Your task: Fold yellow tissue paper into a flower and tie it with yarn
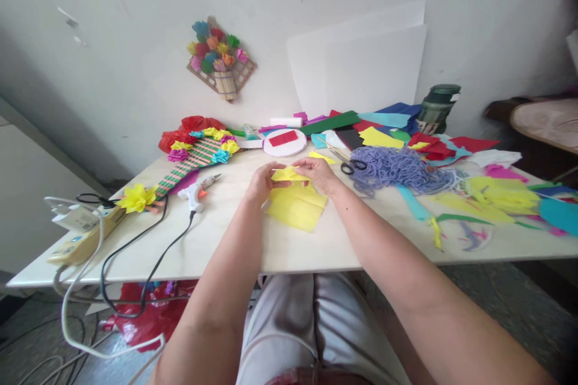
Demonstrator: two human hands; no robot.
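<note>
- Pinching a narrow folded strip of thin yellow paper (289, 174), basically: the left hand (263, 183) is closed on 1 end, the right hand (320, 173) grips the other.
- That strip is over the middle of the smooth, pale tabletop (226, 246), with a flat, lightly creased yellow sheet (297, 209) just below it. Can't tell if those 2 are joined.
- Left side: a hard white glue gun (194, 194) with an orange trigger, near a green-striped woven piece (187, 167) edged in crinkly yellow, pink and blue blooms. A big ruffled yellow flower (138, 197) sits at its near end.
- Behind the hands: a flat white oval disc (271, 145) with 1 red rectangle (282, 139) on it.
- Right side: a soft, stringy heap of bluish-purple yarn (400, 165), black-handled scissors (353, 166) right at its edge.
- Up on the wall: a diamond-shaped lattice (246, 72) carrying puffy multicoloured flowers (212, 43) above a bundle of slim sticks (224, 84).
</note>
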